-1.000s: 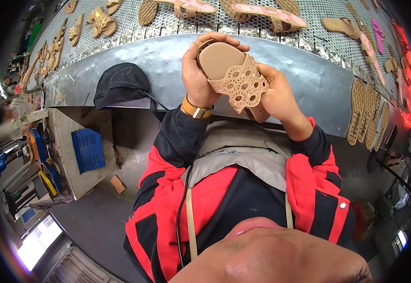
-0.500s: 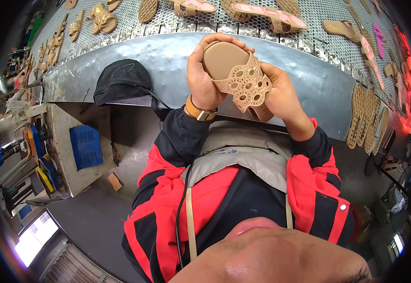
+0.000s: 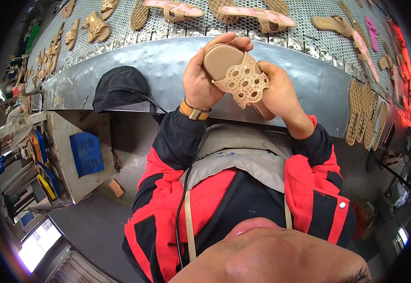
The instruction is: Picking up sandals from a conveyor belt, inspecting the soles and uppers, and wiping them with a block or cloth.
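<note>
Sandal (image 3: 228, 65), strap (image 3: 249, 87) prob. rhinestoned, held btwn L hand (image 3: 198, 80) & R hand (image 3: 280, 94).

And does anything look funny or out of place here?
Maybe the black mesh item: it lies on the metal ledge, left of the held sandal, but doesn't look like a shoe. The sandal shows no obvious damage.

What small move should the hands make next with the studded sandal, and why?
Perhaps tilt the sandal slightly with the right hand to show its underside: the left hand supports the rounded end, the right hand grips beside the studded strap, and the upper side faces the camera, leaving most of the underside hidden.
</note>
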{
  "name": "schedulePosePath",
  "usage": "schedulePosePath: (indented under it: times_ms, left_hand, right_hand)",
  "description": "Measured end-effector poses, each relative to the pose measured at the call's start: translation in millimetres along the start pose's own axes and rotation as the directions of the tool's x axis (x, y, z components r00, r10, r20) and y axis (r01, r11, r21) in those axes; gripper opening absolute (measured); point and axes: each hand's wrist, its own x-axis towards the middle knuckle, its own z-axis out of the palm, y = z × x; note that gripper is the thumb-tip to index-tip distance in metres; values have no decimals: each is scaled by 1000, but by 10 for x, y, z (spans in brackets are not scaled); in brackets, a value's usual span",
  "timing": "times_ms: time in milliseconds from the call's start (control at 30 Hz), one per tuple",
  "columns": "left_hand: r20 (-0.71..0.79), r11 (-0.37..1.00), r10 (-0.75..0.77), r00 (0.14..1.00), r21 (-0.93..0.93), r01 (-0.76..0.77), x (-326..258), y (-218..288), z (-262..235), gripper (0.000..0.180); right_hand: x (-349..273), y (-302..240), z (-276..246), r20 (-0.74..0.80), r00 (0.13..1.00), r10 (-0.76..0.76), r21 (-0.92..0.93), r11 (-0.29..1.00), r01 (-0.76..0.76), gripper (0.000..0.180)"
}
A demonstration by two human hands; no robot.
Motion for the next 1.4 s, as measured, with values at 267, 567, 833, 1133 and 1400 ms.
schedulePosePath:
  times_ms: [267, 567, 833, 1133, 1400]
  left_hand:
    - [89, 960, 78, 993, 261, -99, -14, -52, 1, 41]
    - [3, 997, 38, 999, 66, -38, -71, -59, 59, 54]
    - [-54, 880, -55, 997, 468, 74, -231, -257, -89, 39]
    - [12, 955, -35, 999, 296, 30, -75, -195, 94, 62]
    - [13, 993, -37, 999, 113, 35, 21, -415, 181, 56]
  right_hand:
    - [-123, -16, 8, -143, 983, -116, -230, 970, 81, 33]
    - [-96, -5, -126, -97, 990, 102, 232, 970, -78, 18]
    - [-137, 42, -323, -23, 996, 90, 391, 917, -74, 21]
    - [-223, 47, -325, -89, 994, 61, 276, 961, -34, 20]
    - [-342, 30, -169, -154, 982, -108, -167, 982, 82, 19]
